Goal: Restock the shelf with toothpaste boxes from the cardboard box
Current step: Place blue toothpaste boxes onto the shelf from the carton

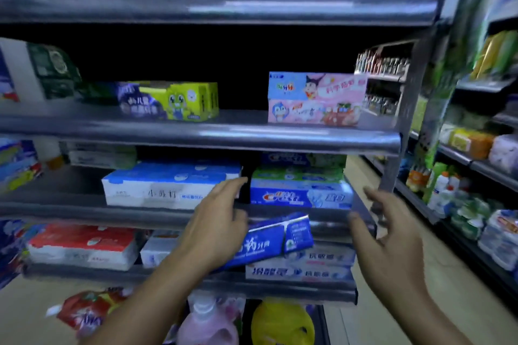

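Blue toothpaste box (280, 238) tilted, gripped by left hand (215, 221); right hand (392, 238) raised, fingers spread, empty.

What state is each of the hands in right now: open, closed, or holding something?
Left hand: grips the tilted blue toothpaste box.
Right hand: open, fingers spread, holding nothing.

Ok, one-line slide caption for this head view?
Left hand holds a tilted blue toothpaste box before the toothpaste shelves; right hand open near their right end.
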